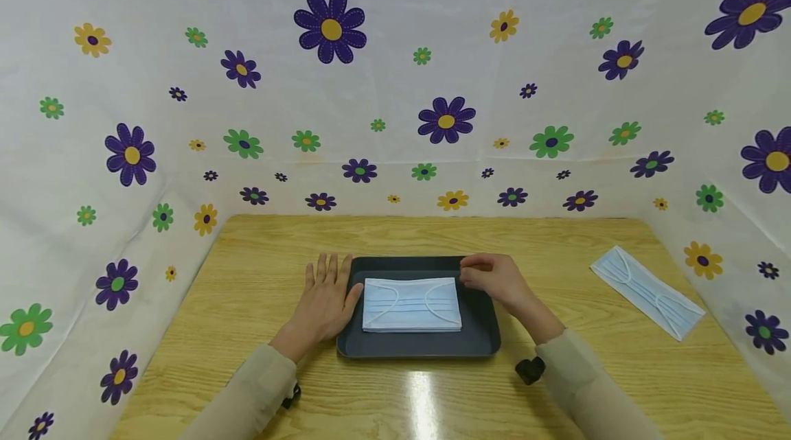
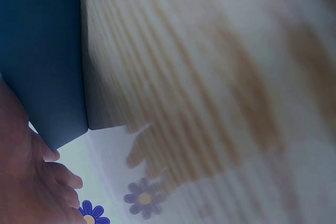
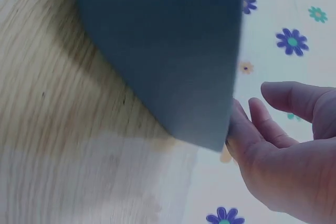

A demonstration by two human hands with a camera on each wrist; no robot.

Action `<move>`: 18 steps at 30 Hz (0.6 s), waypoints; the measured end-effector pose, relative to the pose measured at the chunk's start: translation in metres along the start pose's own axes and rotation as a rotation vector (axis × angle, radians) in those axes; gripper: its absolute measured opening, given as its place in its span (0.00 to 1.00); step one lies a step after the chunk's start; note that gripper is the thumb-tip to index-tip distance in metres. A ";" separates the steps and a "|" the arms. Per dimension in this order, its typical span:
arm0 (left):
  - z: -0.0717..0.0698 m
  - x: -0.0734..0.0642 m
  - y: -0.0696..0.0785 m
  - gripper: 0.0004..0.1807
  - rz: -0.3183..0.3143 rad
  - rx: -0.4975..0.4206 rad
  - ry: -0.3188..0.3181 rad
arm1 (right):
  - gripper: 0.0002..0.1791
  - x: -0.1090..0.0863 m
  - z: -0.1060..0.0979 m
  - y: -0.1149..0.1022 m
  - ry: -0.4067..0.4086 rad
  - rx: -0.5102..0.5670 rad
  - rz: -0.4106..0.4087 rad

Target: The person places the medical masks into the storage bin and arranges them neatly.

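Note:
A small stack of light blue face masks (image 1: pixel 408 308) with white ear loops lies in a dark grey tray (image 1: pixel 420 345) on the table. My left hand (image 1: pixel 325 300) lies with fingers spread beside the tray's left end, its thumb right at the rim. The tray's wall (image 2: pixel 42 51) fills the upper left of the left wrist view. At the tray's far right corner, my right hand (image 1: pixel 499 280) is over the rim with fingers loosely bent, just right of the masks. In the right wrist view its thumb (image 3: pixel 289 95) stands apart from the fingers, with nothing between them.
A single blue face mask (image 1: pixel 647 292) lies slantwise on the right part of the wooden table (image 1: pixel 272 241). White cloth (image 1: pixel 383 83) printed with flowers hangs behind and along both sides. Dark wrist cameras show under both sleeves.

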State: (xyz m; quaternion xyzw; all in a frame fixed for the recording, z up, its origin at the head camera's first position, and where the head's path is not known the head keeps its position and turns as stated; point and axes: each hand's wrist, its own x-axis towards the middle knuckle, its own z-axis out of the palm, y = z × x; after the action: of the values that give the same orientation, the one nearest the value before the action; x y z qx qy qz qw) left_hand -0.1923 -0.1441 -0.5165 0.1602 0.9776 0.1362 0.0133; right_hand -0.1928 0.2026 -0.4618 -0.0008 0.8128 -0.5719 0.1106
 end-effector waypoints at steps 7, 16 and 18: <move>0.000 0.000 0.001 0.39 0.001 -0.003 0.007 | 0.25 -0.014 -0.029 0.005 0.007 0.106 0.012; 0.003 0.001 -0.001 0.39 -0.005 0.004 0.004 | 0.32 -0.030 -0.079 0.028 0.042 0.182 0.061; 0.003 0.001 -0.001 0.39 -0.004 0.002 0.000 | 0.33 -0.033 -0.088 0.034 0.055 0.181 0.074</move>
State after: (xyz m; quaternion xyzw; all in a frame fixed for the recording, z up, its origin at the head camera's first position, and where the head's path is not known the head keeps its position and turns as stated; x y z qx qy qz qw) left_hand -0.1930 -0.1436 -0.5196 0.1581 0.9780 0.1351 0.0134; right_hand -0.1721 0.3006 -0.4587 0.0548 0.7600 -0.6384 0.1089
